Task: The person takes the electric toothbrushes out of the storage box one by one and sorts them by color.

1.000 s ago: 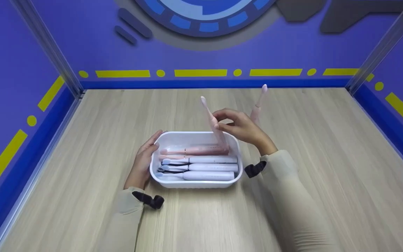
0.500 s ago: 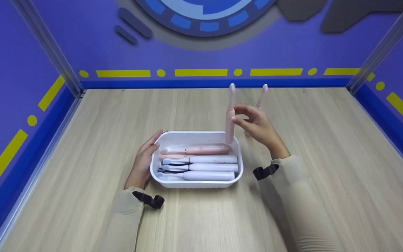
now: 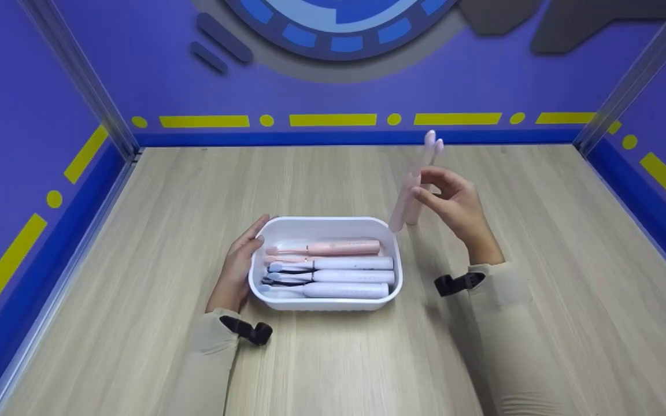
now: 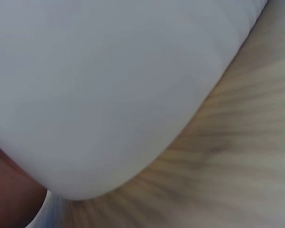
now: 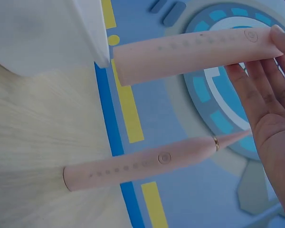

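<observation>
My right hand (image 3: 454,202) pinches a pink electric toothbrush (image 3: 404,203) between thumb and fingers, head up, beside the right end of a white plastic bin (image 3: 304,229). Another pink electric toothbrush (image 5: 133,166) stands upright on the table, partly hidden behind the held one in the head view. Inside the bin lie a darker pink toothbrush (image 3: 344,248), a second pink one mostly covered, and several white ones (image 3: 347,290), heads to the left. My left hand (image 3: 236,268) grips the bin's left end, thumb at the rim. The bin's outer wall (image 4: 109,95) fills most of the left wrist view.
The wooden table (image 3: 194,185) stretches around the bin. Blue panels with yellow marks (image 3: 333,120) wall in the back and both sides, with metal posts (image 3: 628,81) at the back corners.
My right hand has lifted the pink toothbrush out of the bin and carried it right, towards the standing one. My left hand and the bin have stayed in place.
</observation>
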`<state>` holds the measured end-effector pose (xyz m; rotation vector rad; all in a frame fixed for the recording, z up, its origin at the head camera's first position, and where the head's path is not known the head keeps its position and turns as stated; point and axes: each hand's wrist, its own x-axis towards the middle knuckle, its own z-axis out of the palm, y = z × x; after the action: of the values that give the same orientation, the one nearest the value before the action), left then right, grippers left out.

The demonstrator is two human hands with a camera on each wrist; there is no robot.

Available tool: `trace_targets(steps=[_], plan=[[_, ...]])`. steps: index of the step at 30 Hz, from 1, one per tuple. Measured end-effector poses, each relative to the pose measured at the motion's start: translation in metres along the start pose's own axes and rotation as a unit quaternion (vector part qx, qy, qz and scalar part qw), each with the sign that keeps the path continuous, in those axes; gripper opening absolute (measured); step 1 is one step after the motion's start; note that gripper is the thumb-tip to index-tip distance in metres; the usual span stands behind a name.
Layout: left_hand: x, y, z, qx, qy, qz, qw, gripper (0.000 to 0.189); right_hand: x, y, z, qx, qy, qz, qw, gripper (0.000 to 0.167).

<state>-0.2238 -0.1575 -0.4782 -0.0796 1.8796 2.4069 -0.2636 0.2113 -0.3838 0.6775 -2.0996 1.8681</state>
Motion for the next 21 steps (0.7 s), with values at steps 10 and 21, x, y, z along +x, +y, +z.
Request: trace_targets(steps=[10, 21], plan=[[0.000, 0.000, 0.000, -0.004, -0.002, 0.004, 1.0000, 0.050, -0.003, 0.003, -0.024, 0.007, 0.047, 0.014, 0.9988, 0.033], [0.000, 0.000, 0.000, 0.003, -0.001, 0.001, 1.0000, 0.050, -0.006, 0.018, -0.045, -0.040, 0.076, 0.052, 0.9949, 0.034]])
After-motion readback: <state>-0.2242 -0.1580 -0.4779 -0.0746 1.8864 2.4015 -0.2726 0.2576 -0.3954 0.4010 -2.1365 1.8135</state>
